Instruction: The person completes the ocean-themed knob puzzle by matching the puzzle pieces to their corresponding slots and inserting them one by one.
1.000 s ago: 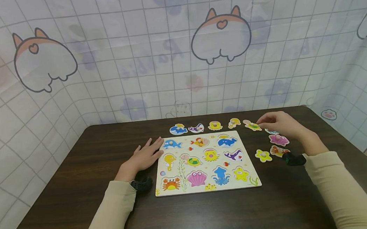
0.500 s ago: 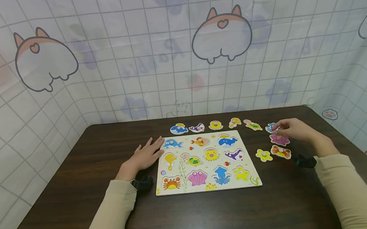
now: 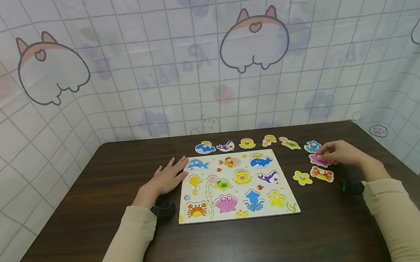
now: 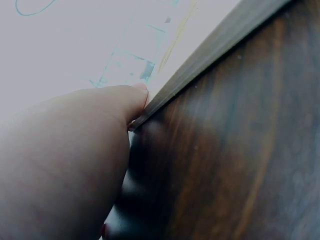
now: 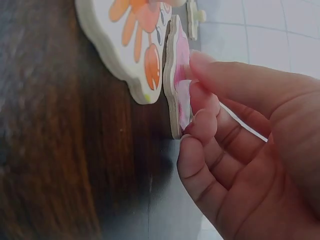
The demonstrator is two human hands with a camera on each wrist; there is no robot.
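Right hand (image 3: pixel 342 153), between two and three o'clock of the puzzle board (image 3: pixel 238 189), apparently pinches the pink shell piece (image 3: pixel 315 162) (fingers obscure its knob); left hand (image 3: pixel 167 177), spread, touches the board's ten-o'clock edge.

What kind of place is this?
Probably a little play corner, though I can't tell which room: there's a dark wooden table, a wrinkled wall covering with cartoon animals, and a sea-animal puzzle board.

The shell piece (image 3: pixel 315 160) is pink, the crab piece (image 3: pixel 321 174) orange.
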